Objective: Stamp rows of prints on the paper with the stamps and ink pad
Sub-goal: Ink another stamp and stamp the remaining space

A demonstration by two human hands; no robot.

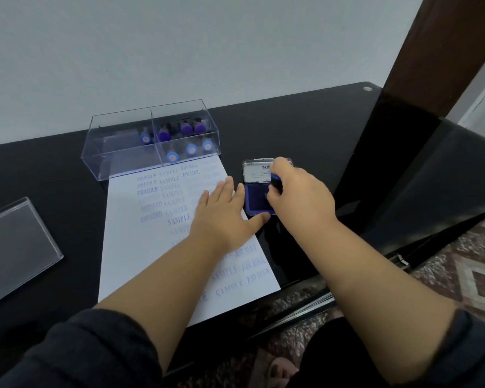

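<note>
A white sheet of paper (140,247) lies on the black table, printed with blue rows reading FRAGILE, SAMPLE and AIR MAIL. My left hand (224,217) lies flat on its right half, fingers spread, thumb reaching toward the ink pad. The blue ink pad (256,198) sits open just right of the paper, its metal lid (256,170) raised behind. My right hand (297,197) grips a blue-topped stamp (275,181) and holds it down on the pad. A clear plastic box (151,141) at the paper's top edge holds several blue and purple stamps.
The box's clear lid (14,247) lies at the left on the black table (53,177). The table's right edge runs diagonally past the ink pad, with a brown post (443,51) beyond it. A patterned rug (459,275) covers the floor below.
</note>
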